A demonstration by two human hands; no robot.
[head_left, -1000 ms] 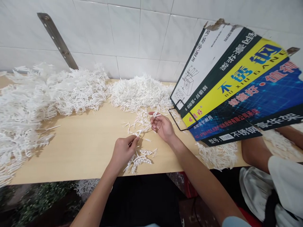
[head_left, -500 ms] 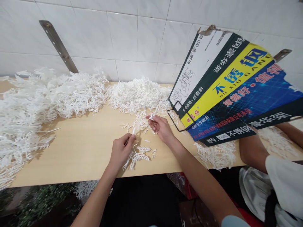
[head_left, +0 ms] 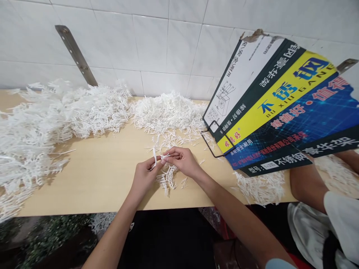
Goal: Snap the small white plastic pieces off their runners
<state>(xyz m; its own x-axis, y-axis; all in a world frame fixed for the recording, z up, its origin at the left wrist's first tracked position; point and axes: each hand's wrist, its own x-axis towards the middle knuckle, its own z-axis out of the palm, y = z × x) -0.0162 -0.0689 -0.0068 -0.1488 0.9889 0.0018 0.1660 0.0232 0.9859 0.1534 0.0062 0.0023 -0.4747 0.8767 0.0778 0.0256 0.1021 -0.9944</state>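
Note:
Thumb and fingers of my left hand point(head_left: 146, 172) pinch a thin white plastic sprig point(head_left: 155, 152) that sticks up above them. My right hand point(head_left: 181, 160) meets it at the fingertips, closed on a small white plastic piece point(head_left: 165, 157) at the sprig. Whether the two pieces are joined I cannot tell. Just beneath both hands lie several branched white sprigs point(head_left: 167, 178), partly covered by my fingers. Beyond them, loose short white pieces point(head_left: 175, 139) spread out from a heap of the same small pieces point(head_left: 168, 112) by the wall.
A large pile of branched white sprigs point(head_left: 56, 119) covers the table's left. At right a printed cardboard sheet point(head_left: 280, 108) leans in a black wire stand point(head_left: 214, 145). Past it are another person's arm point(head_left: 307, 183) and more white pieces point(head_left: 260, 186). Green plastic foliage point(head_left: 53, 239) lies below the table point(head_left: 92, 175).
My right hand has come left and down from the loose pieces to my left hand, and their fingertips now meet at the sprig. The camera view has shifted slightly.

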